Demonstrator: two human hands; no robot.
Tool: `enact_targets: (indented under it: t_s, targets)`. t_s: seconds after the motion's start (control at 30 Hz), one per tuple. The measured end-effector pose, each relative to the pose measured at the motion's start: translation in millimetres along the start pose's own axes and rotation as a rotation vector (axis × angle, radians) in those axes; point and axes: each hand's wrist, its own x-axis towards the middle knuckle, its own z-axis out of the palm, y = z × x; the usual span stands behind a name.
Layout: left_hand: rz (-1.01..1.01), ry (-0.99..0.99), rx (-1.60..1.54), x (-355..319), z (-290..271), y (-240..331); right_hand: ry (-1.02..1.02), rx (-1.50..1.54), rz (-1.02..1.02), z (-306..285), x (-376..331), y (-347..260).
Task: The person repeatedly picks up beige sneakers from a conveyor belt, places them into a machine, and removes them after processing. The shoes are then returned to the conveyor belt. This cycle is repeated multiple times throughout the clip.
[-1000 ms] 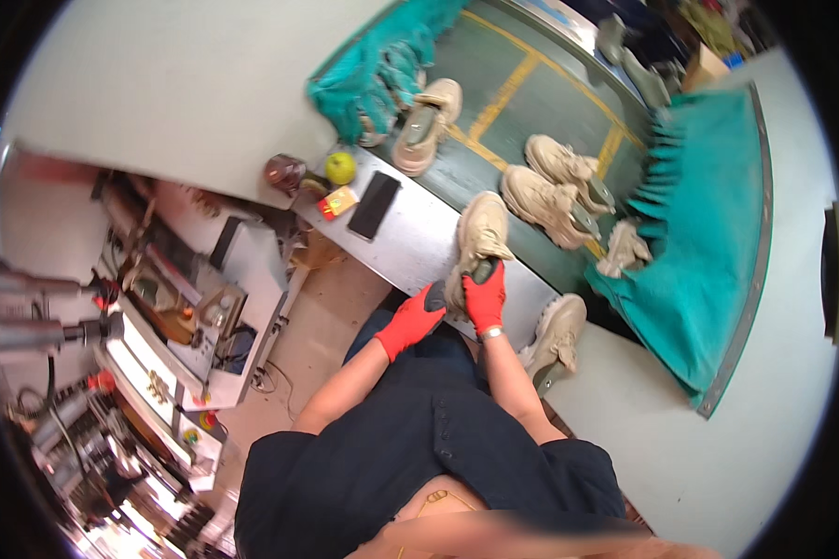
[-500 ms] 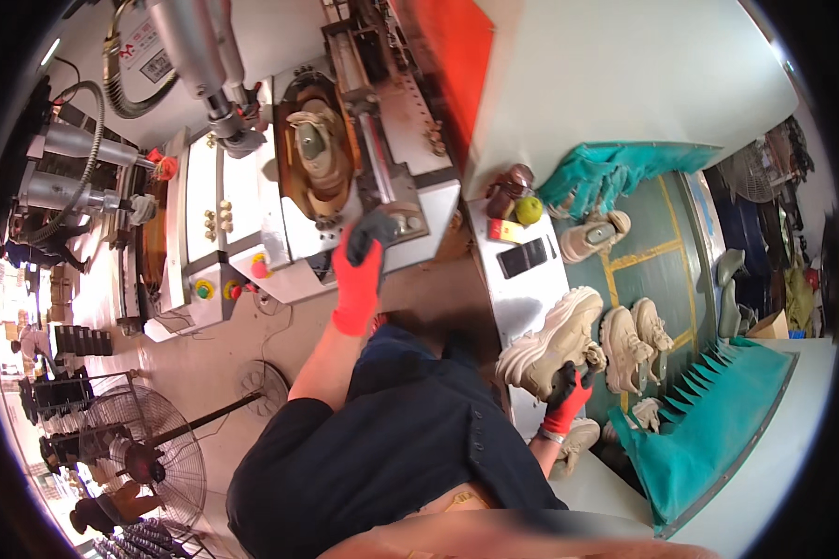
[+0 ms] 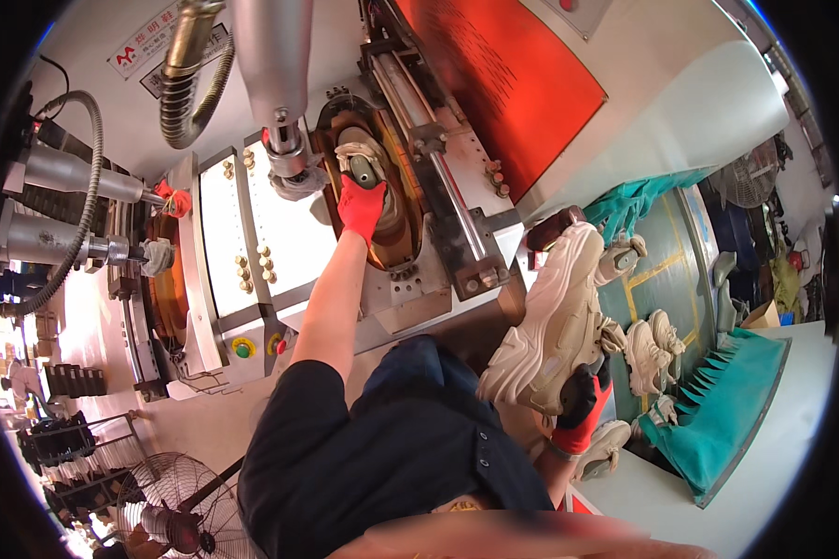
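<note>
Our left hand (image 3: pixel 361 207) closes on the shoe (image 3: pixel 364 172) seated lengthwise in the press cavity (image 3: pixel 396 244) at upper centre, while our right hand (image 3: pixel 583 410) grips a beige sneaker (image 3: pixel 550 326) at lower right.

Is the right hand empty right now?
No, the right hand grips a cream sneaker by its heel end, beside the machine.

Occlusions and unclear areas, head view

Right hand (image 3: pixel 583 410) fingers hidden behind cream shoe (image 3: pixel 550 326) heel; left hand (image 3: pixel 361 207) covers part of the shoe (image 3: pixel 359 168) in the press cavity (grip unclear). Blurred band along bottom edge; distant shoes (image 3: pixel 648 349) too small for detail.
</note>
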Motion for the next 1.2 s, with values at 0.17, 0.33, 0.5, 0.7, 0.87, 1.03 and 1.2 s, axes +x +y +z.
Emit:
enact_targets:
  t_s: [0.17,0.33,0.5,0.7,0.87,1.03,1.2]
  targets:
    - [-0.069,0.003,-0.222,-5,-70,-3,-0.121,-0.197,0.091,46,17,-28]
    - [0.321,-0.122,-0.564,-85,-112,-61,-0.346,-0.091,0.026,107,61,-48]
    - [0.620,0.123,-0.131,-227,-200,-61,-0.680,-0.232,-0.057,187,132,-65]
    - [0.237,0.197,-0.175,-336,-282,-65,-1.123,-0.110,0.131,332,217,16]
    - [0.174,0.454,0.006,-377,-291,-95,-0.948,-0.812,-0.121,447,251,105]
    - [-0.130,0.586,-0.311,-406,-285,-128,-0.731,-0.917,-0.404,477,216,152]
    - [-0.135,0.625,-0.264,-410,-281,-151,-0.673,-1.013,-0.499,476,200,183]
